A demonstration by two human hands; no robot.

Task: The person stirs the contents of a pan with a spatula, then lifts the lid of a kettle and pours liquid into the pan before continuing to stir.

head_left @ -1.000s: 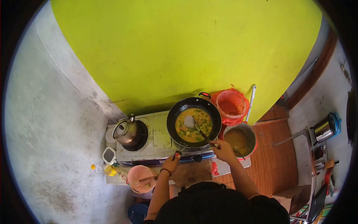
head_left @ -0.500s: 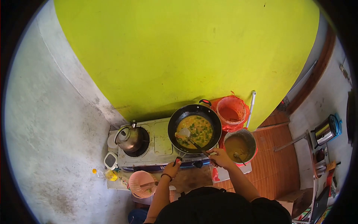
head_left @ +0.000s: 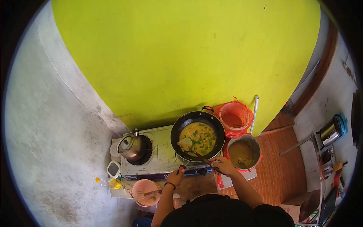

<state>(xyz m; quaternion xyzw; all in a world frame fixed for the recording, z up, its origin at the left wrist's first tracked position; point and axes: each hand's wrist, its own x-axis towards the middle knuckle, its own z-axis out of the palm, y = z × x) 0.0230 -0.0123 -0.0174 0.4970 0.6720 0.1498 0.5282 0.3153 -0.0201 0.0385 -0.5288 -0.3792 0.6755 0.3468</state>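
Note:
A black wok [head_left: 177, 128] stands on the right burner, with yellowish food and green pieces [head_left: 202, 140] in its bottom. My left hand [head_left: 175, 177] is closed around the wok's handle [head_left: 182, 168] at the near side. My right hand [head_left: 223, 166] grips the dark handle of a spatula [head_left: 185, 143], whose pale blade lies in the food at the left of the wok. Right of the wok is a metal pot [head_left: 258, 145] of brown liquid with a ladle [head_left: 242, 162] in it.
A kettle [head_left: 130, 146] sits on the left burner of the stove [head_left: 162, 142]. Behind the pot is a bucket lined with red plastic [head_left: 244, 117]. A pink basket [head_left: 143, 187] stands near my left forearm, beside a yellow bottle [head_left: 114, 184]. The green wall [head_left: 189, 56] rises behind the stove.
The whole view has shifted slightly, so the stove and wok appear lower. Both hands keep their holds, and the spatula blade remains at the left side of the food.

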